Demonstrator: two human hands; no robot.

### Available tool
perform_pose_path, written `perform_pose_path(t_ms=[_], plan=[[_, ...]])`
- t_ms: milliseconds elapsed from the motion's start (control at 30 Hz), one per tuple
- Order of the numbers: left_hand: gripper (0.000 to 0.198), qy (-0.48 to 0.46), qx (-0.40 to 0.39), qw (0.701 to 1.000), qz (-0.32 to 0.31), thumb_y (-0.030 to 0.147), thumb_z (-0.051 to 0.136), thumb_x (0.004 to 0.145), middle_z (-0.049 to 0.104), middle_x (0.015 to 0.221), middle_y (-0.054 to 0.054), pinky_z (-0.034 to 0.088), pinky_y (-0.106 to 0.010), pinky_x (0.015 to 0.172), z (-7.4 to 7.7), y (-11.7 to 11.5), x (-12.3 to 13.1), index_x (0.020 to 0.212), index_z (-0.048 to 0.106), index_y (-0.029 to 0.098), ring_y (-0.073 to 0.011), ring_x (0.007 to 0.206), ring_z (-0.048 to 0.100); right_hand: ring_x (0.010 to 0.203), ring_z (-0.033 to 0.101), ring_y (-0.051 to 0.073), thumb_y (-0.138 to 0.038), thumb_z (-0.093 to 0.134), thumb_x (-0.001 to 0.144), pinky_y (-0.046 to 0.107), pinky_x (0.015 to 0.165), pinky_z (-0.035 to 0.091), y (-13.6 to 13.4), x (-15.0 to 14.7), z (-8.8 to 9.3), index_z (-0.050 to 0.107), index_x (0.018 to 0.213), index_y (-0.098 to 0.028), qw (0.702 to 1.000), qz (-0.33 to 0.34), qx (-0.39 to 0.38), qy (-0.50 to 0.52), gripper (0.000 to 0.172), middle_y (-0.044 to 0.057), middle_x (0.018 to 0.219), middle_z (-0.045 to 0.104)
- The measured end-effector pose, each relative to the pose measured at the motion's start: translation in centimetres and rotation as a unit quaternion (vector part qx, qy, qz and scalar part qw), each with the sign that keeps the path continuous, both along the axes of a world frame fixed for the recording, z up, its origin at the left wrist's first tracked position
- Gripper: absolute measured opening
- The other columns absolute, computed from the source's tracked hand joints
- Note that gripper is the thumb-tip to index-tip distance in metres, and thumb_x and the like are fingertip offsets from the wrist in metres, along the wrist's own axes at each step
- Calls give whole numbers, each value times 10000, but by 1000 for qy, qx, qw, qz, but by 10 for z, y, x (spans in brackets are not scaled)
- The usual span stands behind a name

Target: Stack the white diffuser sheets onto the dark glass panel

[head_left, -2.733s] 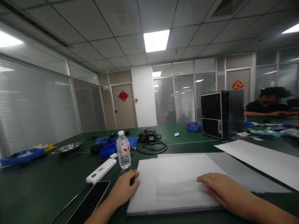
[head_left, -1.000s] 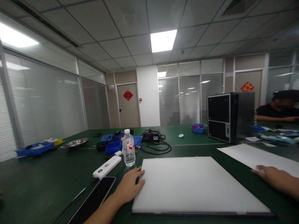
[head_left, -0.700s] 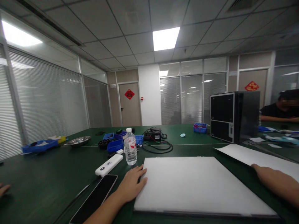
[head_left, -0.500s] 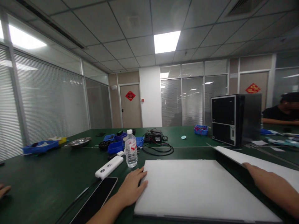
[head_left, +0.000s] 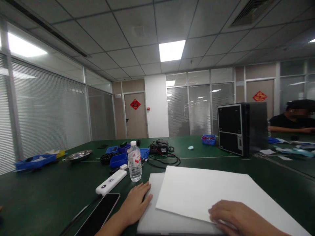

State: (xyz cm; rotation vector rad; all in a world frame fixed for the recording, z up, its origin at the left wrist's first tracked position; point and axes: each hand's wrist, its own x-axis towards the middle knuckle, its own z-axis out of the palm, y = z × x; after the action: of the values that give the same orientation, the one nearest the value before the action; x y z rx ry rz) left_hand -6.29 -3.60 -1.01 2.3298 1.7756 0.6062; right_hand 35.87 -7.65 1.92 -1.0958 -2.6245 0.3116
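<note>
A flat white board with a dark lower edge lies on the green table in front of me. Over most of it, at a slant, is a large white sheet. My right hand is closed on the sheet's near edge, fingers on top and the thumb mostly hidden. My left hand rests with fingers stretched out against the left edge of the board beneath. Close by that hand are a black-screened phone, a white power bank with a cable, and a clear water bottle.
Behind the bottle are blue bins and a black adapter with coiled cables. A metal dish and a blue tray lie at the left. A computer tower stands at the right, with a seated person beyond it.
My right hand has brought the white sheet leftwards from the right side, and it now covers much of the board. My left hand has stayed at the board's left edge.
</note>
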Motion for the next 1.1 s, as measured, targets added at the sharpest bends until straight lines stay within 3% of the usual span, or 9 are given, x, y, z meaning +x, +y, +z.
perform_pose_path(t_ms=[67, 133, 267, 400, 700, 800, 933, 1000, 1100], plan=[[576, -1, 2, 1000, -2, 558, 465, 969, 478, 1567, -59, 283, -494, 1238, -2, 2, 0, 1448, 564, 253, -308, 1465, 418, 1285, 578, 249, -479, 482, 982, 435, 1125, 463, 0, 6, -2, 659, 1300, -376, 998, 18, -36, 48, 379, 25, 1372, 641], [586, 0, -4, 1000, -3, 558, 481, 959, 468, 1573, -58, 277, -497, 1240, -4, 4, 0, 1451, 560, 250, -312, 1470, 409, 1353, 513, 259, -515, 494, 977, 472, 1183, 392, 8, 19, -7, 649, 1320, -354, 996, -18, -45, 77, 410, 36, 1424, 599], [633, 7, -10, 1000, -2, 565, 470, 958, 455, 1582, -80, 268, -513, 1241, -5, 9, 2, 1481, 523, 211, -326, 1475, 398, 1265, 568, 298, -579, 447, 977, 545, 1133, 417, 27, 38, -10, 695, 1263, -298, 994, -105, 6, 31, 472, 90, 1337, 649], [636, 13, -5, 1000, 4, 554, 452, 965, 465, 1579, -65, 281, -492, 1238, -8, 13, 3, 1499, 497, 213, -315, 1473, 403, 1213, 593, 263, -552, 393, 1004, 479, 1075, 472, 26, 33, -5, 689, 1268, -298, 997, -72, 3, 13, 471, 90, 1333, 641], [641, 7, 12, 1000, -1, 496, 533, 919, 463, 1578, -93, 303, -449, 1232, -13, 20, 2, 1474, 526, 174, -289, 1452, 441, 1331, 518, 244, -590, 409, 993, 462, 1143, 411, 26, 29, -8, 640, 1332, -337, 999, -40, -34, 13, 482, 53, 1444, 570], [609, 8, 8, 1000, 14, 500, 526, 922, 506, 1551, -70, 314, -443, 1226, -12, 20, 1, 1457, 548, 211, -283, 1442, 457, 1350, 506, 236, -607, 386, 985, 448, 1167, 380, 44, 48, -16, 610, 1372, -317, 989, -149, 21, -13, 533, 42, 1439, 583], [572, 31, 11, 999, 18, 482, 509, 936, 530, 1534, -48, 316, -441, 1225, -14, 22, 2, 1444, 565, 225, -280, 1450, 446, 1137, 637, 384, -538, 373, 953, 617, 991, 465, 64, 83, -26, 616, 1350, -101, 941, -328, 75, -35, 639, 226, 1208, 686], [564, 35, 13, 999, 17, 472, 501, 943, 530, 1534, -51, 315, -455, 1225, -15, 23, 2, 1442, 567, 217, -287, 1449, 446, 978, 682, 407, -508, 386, 930, 636, 876, 495, 68, 93, -30, 653, 1280, -67, 928, -366, 63, -30, 623, 250, 1077, 713], [569, 41, 16, 999, 15, 466, 499, 948, 524, 1538, -52, 314, -480, 1223, -16, 23, 3, 1458, 550, 221, -302, 1451, 441, 900, 695, 381, -506, 452, 892, 593, 847, 500, 72, 96, -35, 694, 1213, -143, 923, -382, 42, 1, 541, 201, 1034, 733]])
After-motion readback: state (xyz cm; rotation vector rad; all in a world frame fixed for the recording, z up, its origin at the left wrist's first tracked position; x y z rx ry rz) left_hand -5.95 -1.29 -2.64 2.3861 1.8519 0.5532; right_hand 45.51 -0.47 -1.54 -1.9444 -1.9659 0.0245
